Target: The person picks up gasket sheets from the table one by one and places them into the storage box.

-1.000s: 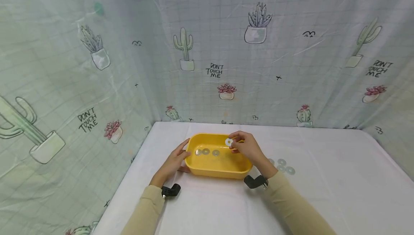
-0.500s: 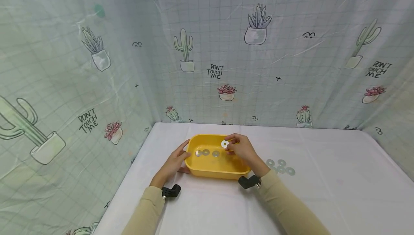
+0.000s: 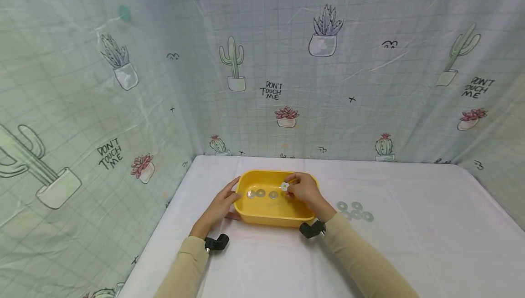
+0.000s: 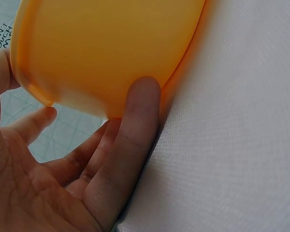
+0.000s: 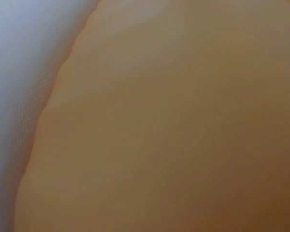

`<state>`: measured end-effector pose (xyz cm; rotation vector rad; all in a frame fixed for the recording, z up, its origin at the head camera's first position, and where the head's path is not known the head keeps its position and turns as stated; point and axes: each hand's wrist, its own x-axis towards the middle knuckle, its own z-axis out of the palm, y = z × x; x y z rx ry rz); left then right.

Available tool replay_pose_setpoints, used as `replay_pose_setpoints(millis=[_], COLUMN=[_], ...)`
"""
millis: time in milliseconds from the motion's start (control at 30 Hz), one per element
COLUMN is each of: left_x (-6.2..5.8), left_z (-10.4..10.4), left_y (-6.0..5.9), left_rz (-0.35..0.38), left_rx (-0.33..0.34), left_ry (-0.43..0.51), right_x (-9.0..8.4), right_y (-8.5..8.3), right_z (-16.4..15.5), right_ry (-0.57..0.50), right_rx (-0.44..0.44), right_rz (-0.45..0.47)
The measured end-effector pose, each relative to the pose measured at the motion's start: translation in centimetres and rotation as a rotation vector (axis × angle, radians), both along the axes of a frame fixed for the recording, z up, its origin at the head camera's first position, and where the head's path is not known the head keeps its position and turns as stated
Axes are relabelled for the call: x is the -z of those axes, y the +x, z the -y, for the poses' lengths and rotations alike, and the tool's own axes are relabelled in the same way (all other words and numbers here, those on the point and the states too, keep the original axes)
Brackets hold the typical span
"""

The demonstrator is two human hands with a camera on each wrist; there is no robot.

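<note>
A yellow plastic tub [image 3: 266,218] sits on the white table; its outer wall [image 4: 111,53] fills the left wrist view. My left hand [image 3: 221,204] rests against the tub's left end, fingers [image 4: 130,145] straight along the wall. My right hand [image 3: 301,191] reaches inside the tub and pinches a flat metal washer [image 3: 285,187] low over the bottom. Three washers [image 3: 261,193] lie in a row on the tub's floor. The right wrist view shows only a blurred orange surface [image 5: 174,125].
Several more washers [image 3: 355,211] lie loose on the white cloth [image 3: 410,243] to the right of the tub. A cactus-print curtain [image 3: 270,88] closes in the back and left sides. The table's left edge runs close to my left forearm.
My right hand has moved left and down into the tub with the washer, from above the far right rim toward the row of washers. The left hand has stayed put.
</note>
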<state>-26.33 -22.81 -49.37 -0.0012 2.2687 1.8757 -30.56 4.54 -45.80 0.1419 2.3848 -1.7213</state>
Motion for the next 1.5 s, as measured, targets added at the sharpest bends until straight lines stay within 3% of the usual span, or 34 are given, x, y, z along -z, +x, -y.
replay_pose_setpoints(millis=[867,1200,1367,1500], left_x=[0.01,0.05,0.0,-0.13], left_z=[0.16,0.15,0.02,-0.08], left_y=[-0.02,-0.03,0.0,0.02], left_rz=[-0.007,0.005,0.003,0.007], left_rx=[0.016,0.0,-0.005,-0.012], left_ry=[-0.012,-0.017,-0.024,-0.028], right_x=[0.2,0.26,0.38,0.35], right_y=[0.32,0.42,0.41,0.47], right_z=[0.35,0.47,0.43,0.45], right_ry=[0.326,0.34,0.371,0.306], right_rx=[-0.107,-0.12,-0.142,-0.151], right_rz=[-0.027,-0.05,-0.124,-0.167])
